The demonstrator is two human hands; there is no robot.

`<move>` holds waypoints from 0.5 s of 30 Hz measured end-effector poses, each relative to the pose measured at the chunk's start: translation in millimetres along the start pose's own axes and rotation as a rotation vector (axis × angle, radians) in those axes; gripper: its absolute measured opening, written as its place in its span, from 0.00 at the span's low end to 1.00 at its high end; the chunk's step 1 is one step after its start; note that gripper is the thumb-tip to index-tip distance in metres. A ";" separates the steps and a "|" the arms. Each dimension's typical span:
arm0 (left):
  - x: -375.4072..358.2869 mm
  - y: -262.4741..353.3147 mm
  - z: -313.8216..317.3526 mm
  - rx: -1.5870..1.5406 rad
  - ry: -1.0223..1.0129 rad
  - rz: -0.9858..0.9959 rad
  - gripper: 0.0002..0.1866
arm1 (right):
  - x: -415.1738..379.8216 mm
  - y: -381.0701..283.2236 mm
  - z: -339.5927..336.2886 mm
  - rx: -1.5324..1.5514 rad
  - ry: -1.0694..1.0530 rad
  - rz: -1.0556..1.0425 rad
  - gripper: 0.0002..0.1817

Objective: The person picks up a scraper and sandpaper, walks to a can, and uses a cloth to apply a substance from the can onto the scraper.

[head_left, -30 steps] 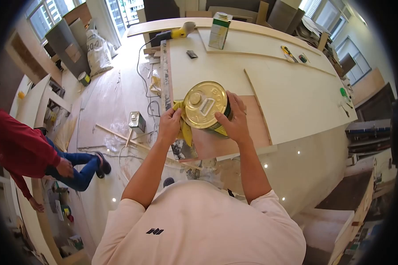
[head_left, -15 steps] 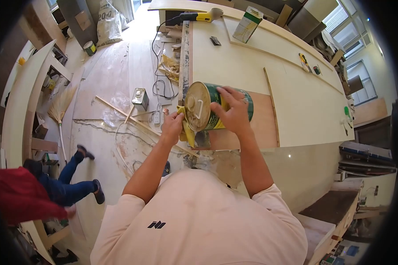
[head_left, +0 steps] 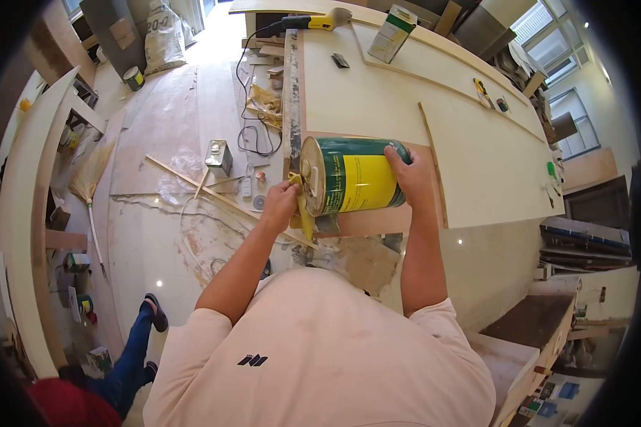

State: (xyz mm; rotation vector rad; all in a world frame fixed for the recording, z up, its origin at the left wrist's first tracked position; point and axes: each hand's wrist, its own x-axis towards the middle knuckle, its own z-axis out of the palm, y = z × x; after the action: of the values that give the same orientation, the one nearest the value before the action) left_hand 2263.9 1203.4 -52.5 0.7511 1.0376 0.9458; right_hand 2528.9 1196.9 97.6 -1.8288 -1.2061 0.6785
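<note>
Above the bench (head_left: 363,99), the right hand's fingers (head_left: 414,176) curl round the base of the tilted can (head_left: 367,178), seemingly to bear its weight. Beside its lidded end, the left hand's fingers (head_left: 283,206) pinch the yellow cloth (head_left: 304,218) closed, perhaps for wiping.

counting: one left hand (head_left: 280,205) and one right hand (head_left: 414,178) are gripping one round can (head_left: 360,176) and one yellow cloth (head_left: 305,217). one angle grinder (head_left: 313,22), one rectangular tin (head_left: 392,34) are sitting on one workbench (head_left: 356,103). one straw broom (head_left: 89,178), one printed sack (head_left: 165,39) are showing. one other person (head_left: 124,363) is showing.
</note>
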 end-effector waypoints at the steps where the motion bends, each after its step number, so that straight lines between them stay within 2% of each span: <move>1: 4.7 -8.0 -0.6 -0.012 -0.022 -0.002 0.10 | -3.4 -13.1 -3.8 -0.024 -0.006 -0.015 0.28; 7: 3.4 -12.1 11.4 -0.167 -0.130 -0.046 0.11 | -25.8 -61.0 -15.7 -0.198 0.015 -0.041 0.28; 15: -4.5 -5.1 24.8 -0.185 -0.191 -0.066 0.13 | -35.1 -61.7 -23.1 -0.233 0.079 -0.023 0.29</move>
State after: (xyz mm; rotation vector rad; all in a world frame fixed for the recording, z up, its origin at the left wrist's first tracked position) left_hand 2287.7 1195.3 -46.9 0.6358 0.7915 0.8814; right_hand 2503.9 1169.3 162.3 -2.0099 -1.2950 0.4631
